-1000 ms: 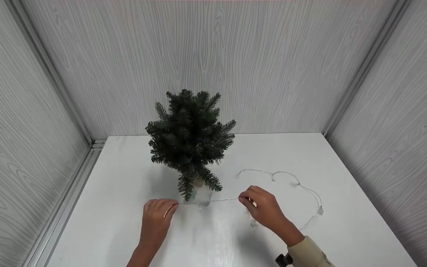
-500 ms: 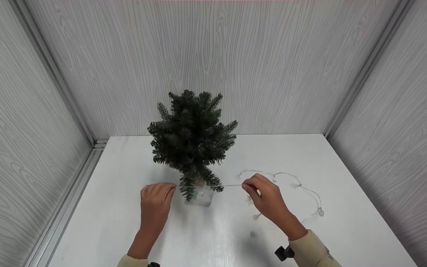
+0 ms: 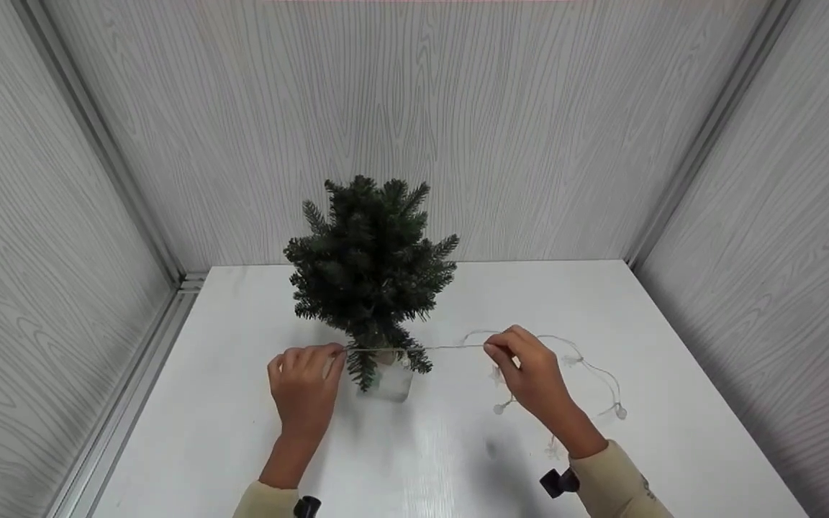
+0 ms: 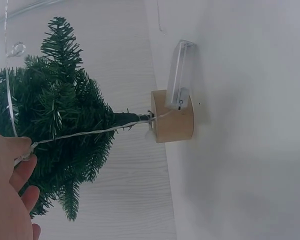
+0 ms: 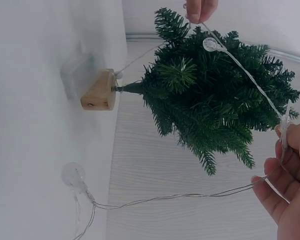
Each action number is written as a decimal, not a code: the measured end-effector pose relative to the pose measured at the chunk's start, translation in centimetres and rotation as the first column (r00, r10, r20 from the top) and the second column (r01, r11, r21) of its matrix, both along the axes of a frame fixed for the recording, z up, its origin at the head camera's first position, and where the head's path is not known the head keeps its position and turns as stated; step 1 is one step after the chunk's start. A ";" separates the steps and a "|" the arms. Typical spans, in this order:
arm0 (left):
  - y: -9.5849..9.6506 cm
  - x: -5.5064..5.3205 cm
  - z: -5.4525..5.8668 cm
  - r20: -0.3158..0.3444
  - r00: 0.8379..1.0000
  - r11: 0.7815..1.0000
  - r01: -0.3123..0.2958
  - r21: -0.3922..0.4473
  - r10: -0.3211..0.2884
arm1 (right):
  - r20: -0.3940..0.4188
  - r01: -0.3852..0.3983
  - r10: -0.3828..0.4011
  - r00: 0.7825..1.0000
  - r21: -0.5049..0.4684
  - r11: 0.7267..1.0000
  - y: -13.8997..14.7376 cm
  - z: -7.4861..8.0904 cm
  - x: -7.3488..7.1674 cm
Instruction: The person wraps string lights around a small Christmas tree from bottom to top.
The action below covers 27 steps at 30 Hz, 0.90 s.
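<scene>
A string of clear bulb lights (image 3: 450,347) stretches taut between my hands, in front of the lower branches of a small artificial Christmas tree (image 3: 371,259). My left hand (image 3: 305,388) pinches the wire left of the trunk. On the right, my right hand (image 3: 533,370) pinches it between thumb and fingertips. A clear bulb (image 5: 210,44) hangs on the span in the right wrist view. From the left hand, wire runs down to the round wooden base (image 4: 174,122), where a clear plastic box (image 4: 181,75) stands in front.
The rest of the light string (image 3: 605,374) curves over the white table (image 3: 673,446) at the right. Woodgrain panels (image 3: 414,108) enclose the table at the back and both sides. A metal rail (image 3: 137,396) runs along the left edge.
Both hands have risen with the taut wire, from in front of the clear box to the lowest branches. The right hand has also shifted right, lifting more bulbs. The tree stays put.
</scene>
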State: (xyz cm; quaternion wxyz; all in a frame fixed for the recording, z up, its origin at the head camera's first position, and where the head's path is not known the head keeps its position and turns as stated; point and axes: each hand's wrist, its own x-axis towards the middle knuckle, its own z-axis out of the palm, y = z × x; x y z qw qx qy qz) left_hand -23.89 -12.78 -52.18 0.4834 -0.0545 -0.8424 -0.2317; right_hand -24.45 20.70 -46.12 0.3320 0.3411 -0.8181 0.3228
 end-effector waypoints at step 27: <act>2.3 -0.2 -0.7 0.010 0.999 0.999 0.031 -0.011 -0.031 | 0.132 0.260 -0.265 0.955 0.055 0.964 1.4 0.6 -4.5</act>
